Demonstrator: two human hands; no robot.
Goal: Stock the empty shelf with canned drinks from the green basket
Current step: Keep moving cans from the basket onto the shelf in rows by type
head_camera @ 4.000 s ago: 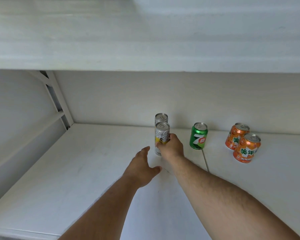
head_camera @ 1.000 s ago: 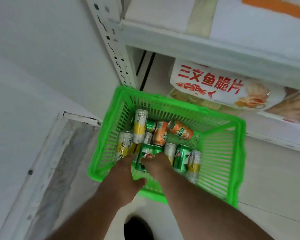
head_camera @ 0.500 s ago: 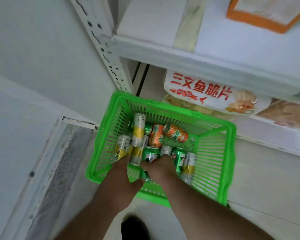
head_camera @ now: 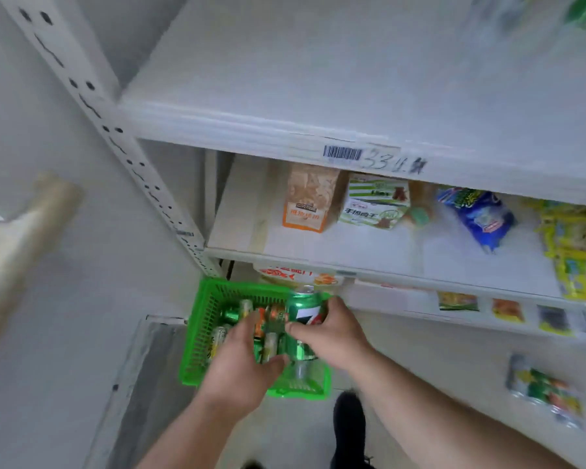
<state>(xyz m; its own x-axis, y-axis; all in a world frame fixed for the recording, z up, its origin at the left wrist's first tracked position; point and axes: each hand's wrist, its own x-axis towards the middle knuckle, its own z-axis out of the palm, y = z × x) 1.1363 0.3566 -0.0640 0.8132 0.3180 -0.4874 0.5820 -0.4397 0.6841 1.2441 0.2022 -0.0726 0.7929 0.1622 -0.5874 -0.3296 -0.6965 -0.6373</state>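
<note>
The right hand (head_camera: 332, 330) grips a green can (head_camera: 303, 313) round its side, fingers curled across the label, and holds it upright just above the basket (head_camera: 200, 336). The left hand (head_camera: 244, 360) hovers over the remaining cans (head_camera: 268, 336) with its fingers loosely bent; whether it holds one I cannot tell, as the frame is blurred there. The basket sits on the floor at the foot of the shelving.

A full can is probably fairly heavy for its size, stiff if gripped round the wall, and smooth enough to slip, so a wrap round the middle suits it better than a pinch at the rim. A drop would likely dent it.

Half a second earlier both hands were down among the cans in the basket; now the right hand has lifted the green can clear, and the view has tilted up to show more shelves, including the bare shelf (head_camera: 285, 72) above the snack packets (head_camera: 372, 204).
</note>
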